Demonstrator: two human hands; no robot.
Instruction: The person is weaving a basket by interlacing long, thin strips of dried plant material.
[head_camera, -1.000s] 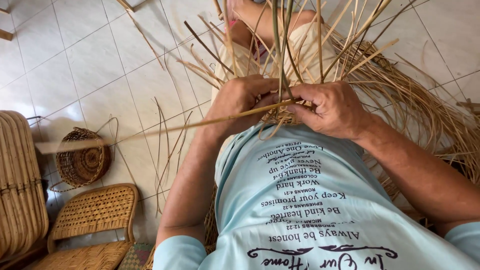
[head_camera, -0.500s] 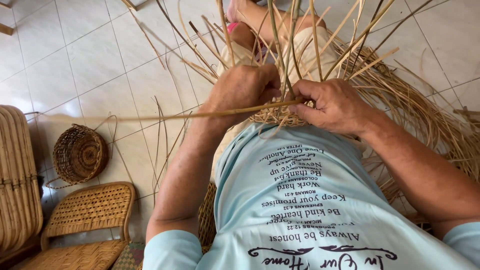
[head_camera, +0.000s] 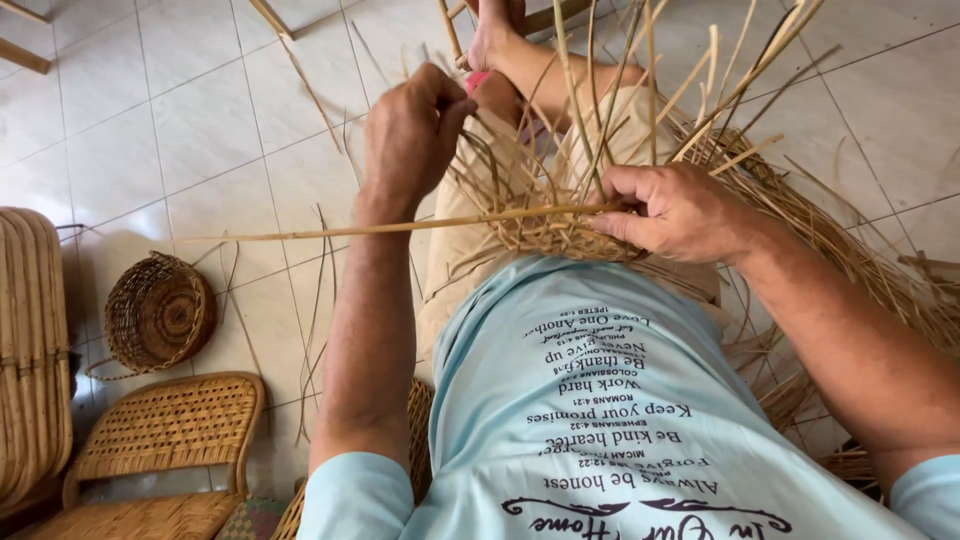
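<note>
Small basket: a round woven basket (head_camera: 158, 312) lay tipped on its side on the floor by the chair; nothing showed inside it.
Weaving: a half-made rattan basket base (head_camera: 560, 235) sat on the person's lap, its loose stakes fanning upward and out to the right.
Right hand: the right hand (head_camera: 680, 212) pressed on the woven base, fingers pinching the end of a long rattan strip (head_camera: 400, 226) that ran level toward the left.
Left hand: the left hand (head_camera: 412, 135) was raised above the strip, fingers curled together around upright stakes, well apart from the right.
Floor: pale tiled floor (head_camera: 200, 110) with stray strands.
Room: a wicker chair (head_camera: 165, 440) stood at lower left.
</note>
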